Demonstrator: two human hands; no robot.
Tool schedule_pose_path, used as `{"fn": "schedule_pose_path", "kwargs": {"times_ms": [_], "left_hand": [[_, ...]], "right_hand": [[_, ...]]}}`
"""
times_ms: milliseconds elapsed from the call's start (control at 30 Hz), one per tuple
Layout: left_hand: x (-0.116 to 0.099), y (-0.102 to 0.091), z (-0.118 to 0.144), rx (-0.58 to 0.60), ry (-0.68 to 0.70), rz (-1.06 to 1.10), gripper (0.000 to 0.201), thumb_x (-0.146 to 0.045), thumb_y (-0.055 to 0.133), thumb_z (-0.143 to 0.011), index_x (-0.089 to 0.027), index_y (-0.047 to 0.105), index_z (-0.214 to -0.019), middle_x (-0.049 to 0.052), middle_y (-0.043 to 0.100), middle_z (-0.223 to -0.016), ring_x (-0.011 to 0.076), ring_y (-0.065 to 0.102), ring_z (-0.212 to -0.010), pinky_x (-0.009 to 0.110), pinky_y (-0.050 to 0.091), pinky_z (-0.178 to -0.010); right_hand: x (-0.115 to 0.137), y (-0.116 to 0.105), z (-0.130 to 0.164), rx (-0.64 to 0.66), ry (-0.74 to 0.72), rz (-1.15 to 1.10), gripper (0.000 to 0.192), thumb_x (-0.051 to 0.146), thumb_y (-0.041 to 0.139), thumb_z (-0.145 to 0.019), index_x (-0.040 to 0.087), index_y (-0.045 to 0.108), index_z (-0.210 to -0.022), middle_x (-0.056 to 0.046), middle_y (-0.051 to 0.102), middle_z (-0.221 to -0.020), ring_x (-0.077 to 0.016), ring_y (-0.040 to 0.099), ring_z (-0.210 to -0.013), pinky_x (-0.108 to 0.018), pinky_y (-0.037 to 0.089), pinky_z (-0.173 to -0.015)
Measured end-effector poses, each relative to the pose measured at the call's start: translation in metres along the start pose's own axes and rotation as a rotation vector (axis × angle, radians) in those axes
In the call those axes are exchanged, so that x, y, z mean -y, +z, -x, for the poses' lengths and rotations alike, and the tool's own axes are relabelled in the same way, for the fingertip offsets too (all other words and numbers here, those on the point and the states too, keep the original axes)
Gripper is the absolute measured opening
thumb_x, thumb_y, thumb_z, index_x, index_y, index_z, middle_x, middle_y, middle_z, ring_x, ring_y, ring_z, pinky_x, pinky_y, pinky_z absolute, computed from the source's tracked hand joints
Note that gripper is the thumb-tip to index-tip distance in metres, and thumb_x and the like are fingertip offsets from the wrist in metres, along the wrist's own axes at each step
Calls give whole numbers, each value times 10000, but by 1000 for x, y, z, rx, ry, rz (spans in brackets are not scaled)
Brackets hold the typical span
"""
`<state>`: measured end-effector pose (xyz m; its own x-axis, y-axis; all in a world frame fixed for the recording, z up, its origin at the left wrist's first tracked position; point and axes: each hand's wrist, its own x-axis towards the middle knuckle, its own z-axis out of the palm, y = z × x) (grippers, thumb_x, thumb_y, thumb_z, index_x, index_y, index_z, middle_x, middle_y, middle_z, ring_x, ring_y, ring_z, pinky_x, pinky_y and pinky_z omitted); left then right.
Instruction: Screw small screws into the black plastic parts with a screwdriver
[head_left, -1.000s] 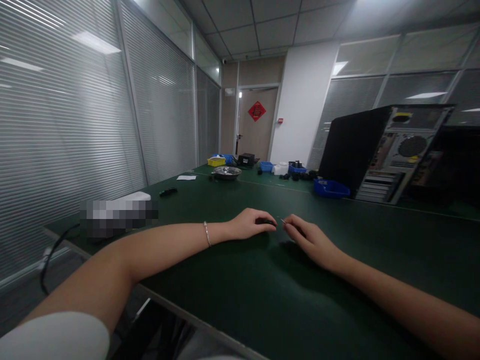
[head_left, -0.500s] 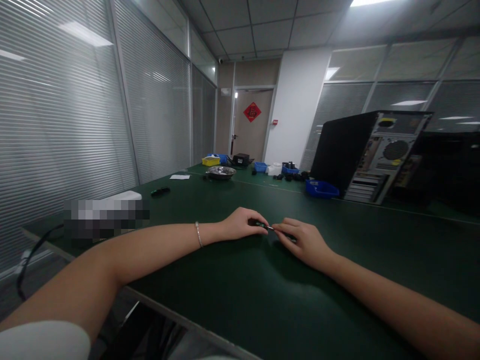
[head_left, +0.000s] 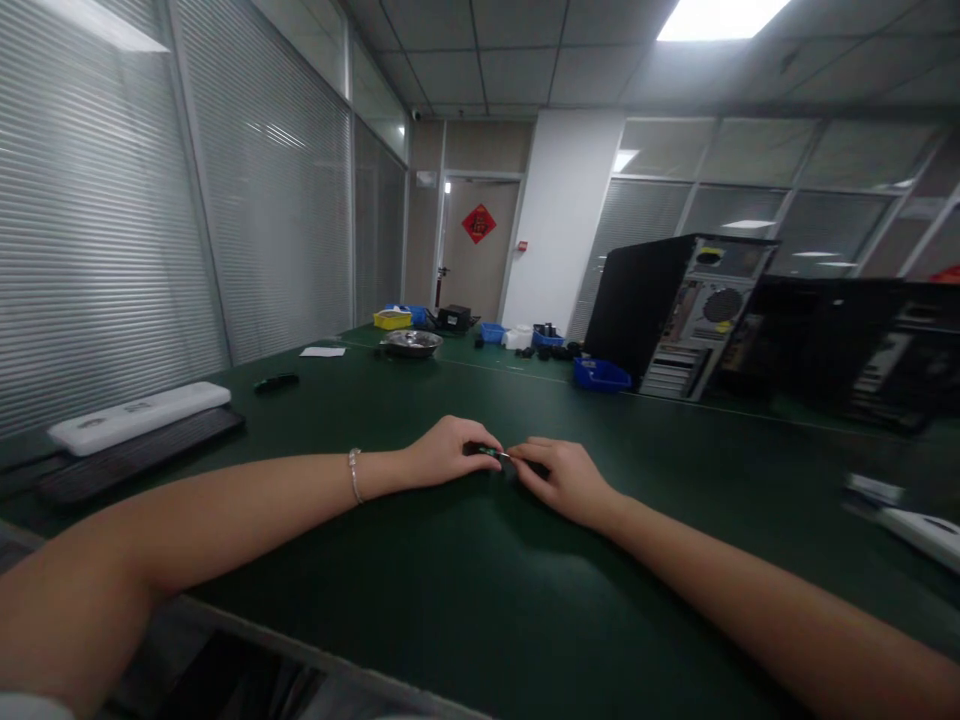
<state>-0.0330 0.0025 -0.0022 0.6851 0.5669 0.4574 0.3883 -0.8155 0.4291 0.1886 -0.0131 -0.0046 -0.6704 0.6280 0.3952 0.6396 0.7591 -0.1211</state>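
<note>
My left hand (head_left: 448,452) is closed around a small dark and green tool with a shiny metal end (head_left: 491,452), just above the green tabletop. What kind of tool it is does not show, as the fingers cover most of it. From the other side, my right hand (head_left: 561,475) pinches the tip of the metal end between thumb and fingertips. Both hands rest low at the middle of the table, fingertips almost touching. A similar dark green object (head_left: 276,382) lies apart at the left of the table.
A white power strip (head_left: 139,415) and a black keyboard-like slab (head_left: 150,455) lie at left. Farther back are a metal bowl (head_left: 411,344), a yellow bin (head_left: 392,320) and a blue bin (head_left: 602,375). A computer tower (head_left: 645,315) stands at right; a white device (head_left: 922,535) lies nearer.
The view has turned to the right, so everything sits farther left and a white device shows at the right edge. Both hands keep the same hold on the tool.
</note>
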Motion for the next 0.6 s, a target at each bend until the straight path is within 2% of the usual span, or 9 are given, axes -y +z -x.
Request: {"fn": "schedule_pose_path", "kwargs": {"times_ms": [267, 467, 600], "left_hand": [[-8, 5, -7, 14, 10, 52, 270, -281, 493, -874, -186, 617, -1094, 65, 637, -1027, 171, 576, -951, 279, 429, -854], [-10, 8, -8, -54, -85, 121, 272, -314, 537, -841, -200, 626, -1071, 34, 659, -1000, 167, 601, -879, 263, 463, -754], [-15, 6, -9, -81, -108, 161, 254, -321, 559, -821, -201, 660, -1021, 31, 678, -960, 177, 614, -867, 275, 468, -765]], "right_hand": [[-6, 0, 5, -51, 22, -18, 227, 266, 420, -902, 203, 632, -955, -26, 645, -820, -135, 584, -753, -226, 396, -685], [-7, -3, 6, -76, 53, -100, 204, 257, 431, -901, 196, 624, -924, -27, 641, -823, -138, 574, -740, -227, 390, -674], [-8, -3, 6, -69, 45, -154, 193, 252, 435, -900, 191, 617, -910, -20, 631, -791, -136, 561, -709, -230, 389, -665]]}}
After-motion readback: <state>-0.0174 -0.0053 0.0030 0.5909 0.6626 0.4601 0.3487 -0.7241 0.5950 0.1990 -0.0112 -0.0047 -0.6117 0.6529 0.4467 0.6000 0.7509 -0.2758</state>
